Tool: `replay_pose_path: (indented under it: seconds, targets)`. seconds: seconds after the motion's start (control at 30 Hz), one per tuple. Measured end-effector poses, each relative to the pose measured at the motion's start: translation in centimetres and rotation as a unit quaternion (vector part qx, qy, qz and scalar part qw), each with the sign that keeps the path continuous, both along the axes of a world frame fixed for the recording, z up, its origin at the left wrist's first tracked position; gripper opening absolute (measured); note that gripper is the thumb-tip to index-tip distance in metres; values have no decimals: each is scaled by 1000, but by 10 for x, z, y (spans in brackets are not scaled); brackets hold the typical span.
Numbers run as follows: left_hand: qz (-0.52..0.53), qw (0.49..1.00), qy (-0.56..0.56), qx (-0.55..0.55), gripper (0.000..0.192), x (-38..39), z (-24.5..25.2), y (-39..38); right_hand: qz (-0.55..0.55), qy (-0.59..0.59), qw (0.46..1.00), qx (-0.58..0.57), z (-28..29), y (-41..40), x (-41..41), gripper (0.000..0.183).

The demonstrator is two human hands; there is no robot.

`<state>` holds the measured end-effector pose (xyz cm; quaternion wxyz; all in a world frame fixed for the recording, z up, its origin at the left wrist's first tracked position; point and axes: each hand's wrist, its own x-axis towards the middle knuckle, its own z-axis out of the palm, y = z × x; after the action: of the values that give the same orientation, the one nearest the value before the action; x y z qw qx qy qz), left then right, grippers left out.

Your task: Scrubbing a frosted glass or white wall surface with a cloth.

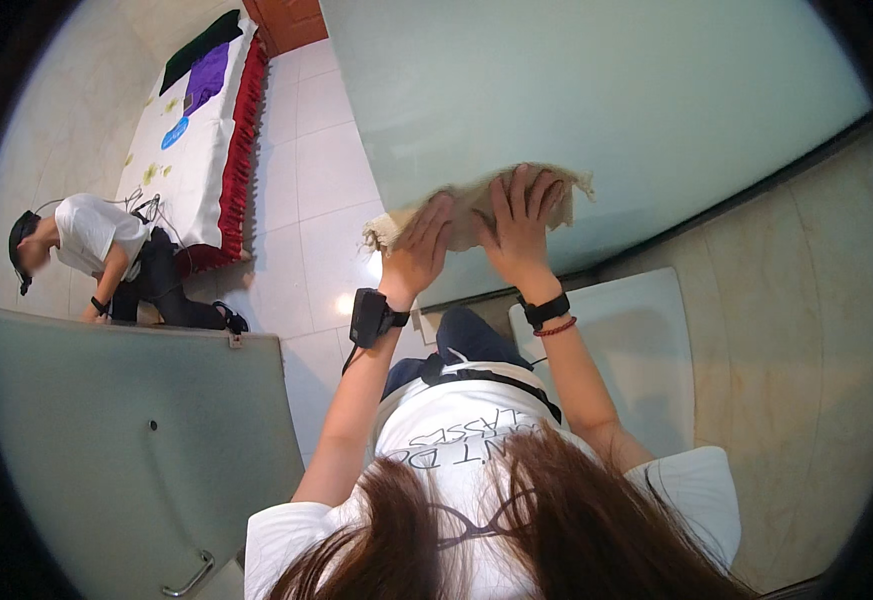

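Note:
A beige cloth with frayed ends (467, 217) lies spread against a frosted glass panel (594, 82). My left hand (423, 240) rests flat on the cloth's left part, fingers pointing up and a little right. On its right part lies my right hand (519, 225), with the fingers spread. Both palms face the glass and press the cloth there; neither hand is seen closed around it. Part of the cloth is hidden under my hands. The panel's dark lower edge runs just below my hands and up to the right.
At lower left stands a frosted glass door (106, 390) with a metal handle (190, 576). Beyond it a co-worker (117, 240) bends down beside a bed (181, 165) with a red fringe. A white basin or ledge (616, 337) lies right of my legs, above pale tiles.

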<state>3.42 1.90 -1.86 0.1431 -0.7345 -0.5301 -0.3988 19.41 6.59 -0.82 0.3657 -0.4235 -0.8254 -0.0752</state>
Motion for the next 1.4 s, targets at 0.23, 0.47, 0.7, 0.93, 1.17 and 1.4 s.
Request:
replay_pose_path:
  seconds: [0.23,0.47,0.7,0.93,1.17,1.4]
  targets:
    - [37,996,73,25,47,10,42,-5,15,56,996,68,37,-3,2,55]
    - [129,976,116,133,49,22,61,-6,15,99,986,134,52,0,-2,57]
    - [132,975,130,127,46,14,56,-4,-6,73,992,107,39,3,0,56]
    - [89,991,92,46,39,16,45,-6,-14,63,993,102,17,7,5,54]
    - [64,997,37,-5,33,15,33,-7,-28,46,996,78,-1,6,0,51]
    - [48,997,14,-57,31,14,20,-4,-31,68,997,15,-18,3,-8,50]
